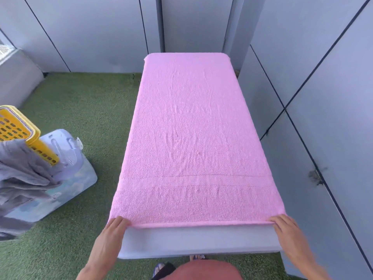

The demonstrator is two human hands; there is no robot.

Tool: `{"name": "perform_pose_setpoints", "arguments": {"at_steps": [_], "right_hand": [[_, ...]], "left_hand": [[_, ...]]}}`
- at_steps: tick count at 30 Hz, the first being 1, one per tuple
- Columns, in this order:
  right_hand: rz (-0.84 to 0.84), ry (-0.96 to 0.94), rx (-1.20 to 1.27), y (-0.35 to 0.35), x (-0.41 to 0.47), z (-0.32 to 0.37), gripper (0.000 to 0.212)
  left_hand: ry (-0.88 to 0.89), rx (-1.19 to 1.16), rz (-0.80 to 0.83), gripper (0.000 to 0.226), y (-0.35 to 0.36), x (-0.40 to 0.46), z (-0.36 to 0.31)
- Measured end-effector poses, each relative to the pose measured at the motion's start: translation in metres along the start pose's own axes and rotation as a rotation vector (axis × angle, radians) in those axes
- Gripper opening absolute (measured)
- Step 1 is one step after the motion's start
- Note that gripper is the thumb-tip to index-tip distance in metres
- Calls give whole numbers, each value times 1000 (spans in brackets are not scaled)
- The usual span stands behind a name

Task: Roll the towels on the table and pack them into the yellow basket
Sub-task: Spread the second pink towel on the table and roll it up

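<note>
Yellow basket [15,128] far left on grass w/ grey towel [26,170] draped over it. Pink towel [193,138] flat on table [197,241]. Left hand [113,231] & right hand [286,227] pinch its 2 near corners.

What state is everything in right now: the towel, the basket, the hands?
Pink towel: spread flat over the table, near edge just starting to fold.
Table: mostly covered, near strip bare.
Left hand: grips the near left corner.
Right hand: grips the near right corner.
Yellow basket: on the floor, grey cloth hanging out.
</note>
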State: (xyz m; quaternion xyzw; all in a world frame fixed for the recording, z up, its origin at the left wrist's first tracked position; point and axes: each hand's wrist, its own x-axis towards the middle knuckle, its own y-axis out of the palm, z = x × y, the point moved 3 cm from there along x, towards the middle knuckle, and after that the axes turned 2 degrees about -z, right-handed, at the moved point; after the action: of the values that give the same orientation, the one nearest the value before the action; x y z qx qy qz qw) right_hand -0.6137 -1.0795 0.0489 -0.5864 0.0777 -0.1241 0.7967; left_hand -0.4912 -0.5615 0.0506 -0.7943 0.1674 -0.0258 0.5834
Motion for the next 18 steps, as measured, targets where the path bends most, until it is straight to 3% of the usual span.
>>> {"name": "perform_pose_setpoints", "arguments": {"at_steps": [4,9,12,14,16,18], "right_hand": [[196,22,91,-11,7,-7,32],[470,165,219,-27,46,-11,42],[424,245,205,-26,50,-9,38],[256,265,112,-27,46,-6,27],[135,253,33,-27,35,2,31],[121,207,80,-21,22,8,35]], "left_hand": [[20,-46,109,38,-13,9,12],[-154,-247,196,20,-25,40,18],[-147,-115,80,22,-27,36,11],[-77,47,-27,31,-23,25,6],[18,136,-114,38,-14,10,1],[60,115,-135,53,-2,-3,-2]]}}
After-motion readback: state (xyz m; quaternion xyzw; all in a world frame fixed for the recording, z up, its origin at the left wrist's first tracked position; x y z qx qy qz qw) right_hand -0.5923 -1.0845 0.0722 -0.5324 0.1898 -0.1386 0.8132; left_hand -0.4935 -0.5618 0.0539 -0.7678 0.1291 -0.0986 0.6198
